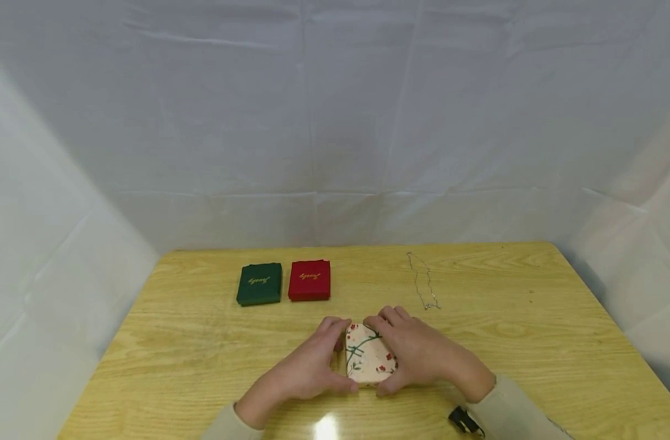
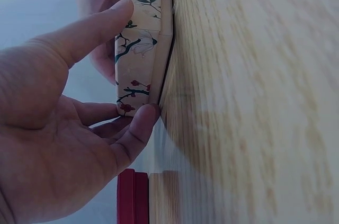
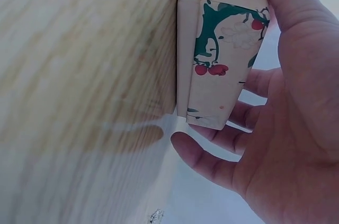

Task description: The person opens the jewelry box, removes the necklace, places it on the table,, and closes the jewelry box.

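Steady the floral box (image 1: 369,359) between half-curled left hand (image 1: 313,362) and right hand (image 1: 420,348), gripping opposite sides; share pressure evenly to avoid tilting it against the tabletop (image 1: 192,348).

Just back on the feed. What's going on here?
A person has a floral box between their left hand and right hand, thumbs on the near side, fingers on the far side. It sits on the wooden table with its patterned lid on. Farther back, a green box and a red box lie side by side to the left; a thin chain lies to the right, untouched.
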`<move>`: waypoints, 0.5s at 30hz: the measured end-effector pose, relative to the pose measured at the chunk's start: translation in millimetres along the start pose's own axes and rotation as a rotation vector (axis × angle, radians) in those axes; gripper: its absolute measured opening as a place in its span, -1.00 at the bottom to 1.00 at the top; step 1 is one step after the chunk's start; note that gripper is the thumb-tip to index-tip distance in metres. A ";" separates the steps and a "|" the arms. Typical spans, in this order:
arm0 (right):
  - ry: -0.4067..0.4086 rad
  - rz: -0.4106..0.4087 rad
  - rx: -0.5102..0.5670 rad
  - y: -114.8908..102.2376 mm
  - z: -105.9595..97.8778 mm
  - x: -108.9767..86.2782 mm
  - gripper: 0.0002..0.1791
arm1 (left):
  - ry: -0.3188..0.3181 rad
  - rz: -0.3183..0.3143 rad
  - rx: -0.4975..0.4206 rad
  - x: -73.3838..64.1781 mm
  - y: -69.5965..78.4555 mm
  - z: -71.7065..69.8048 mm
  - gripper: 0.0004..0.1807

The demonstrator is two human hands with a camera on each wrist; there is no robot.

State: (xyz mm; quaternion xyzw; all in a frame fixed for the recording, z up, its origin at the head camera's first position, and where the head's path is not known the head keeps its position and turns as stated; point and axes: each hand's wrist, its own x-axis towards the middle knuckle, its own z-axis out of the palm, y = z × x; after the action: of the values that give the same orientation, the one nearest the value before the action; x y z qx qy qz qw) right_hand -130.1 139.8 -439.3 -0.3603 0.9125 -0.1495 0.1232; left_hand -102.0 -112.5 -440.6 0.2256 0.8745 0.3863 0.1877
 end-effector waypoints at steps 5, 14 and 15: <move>0.007 -0.002 0.000 0.8 1.6 -1.7 0.27 | 0.002 -0.006 0.001 -0.6 0.9 0.0 0.21; 0.030 0.017 0.043 5.1 0.9 -12.1 0.34 | 0.008 -0.011 0.011 -1.5 2.3 0.2 0.23; 0.030 0.022 0.048 5.9 0.0 -13.6 0.34 | 0.008 -0.012 0.012 -1.6 2.5 0.2 0.23</move>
State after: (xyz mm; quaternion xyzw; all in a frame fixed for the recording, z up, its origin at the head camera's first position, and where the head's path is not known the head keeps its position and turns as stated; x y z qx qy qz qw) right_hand -124.1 153.3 -439.9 -0.3447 0.9144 -0.1753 0.1199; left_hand -100.0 -111.7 -438.6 0.2199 0.8790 0.3807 0.1848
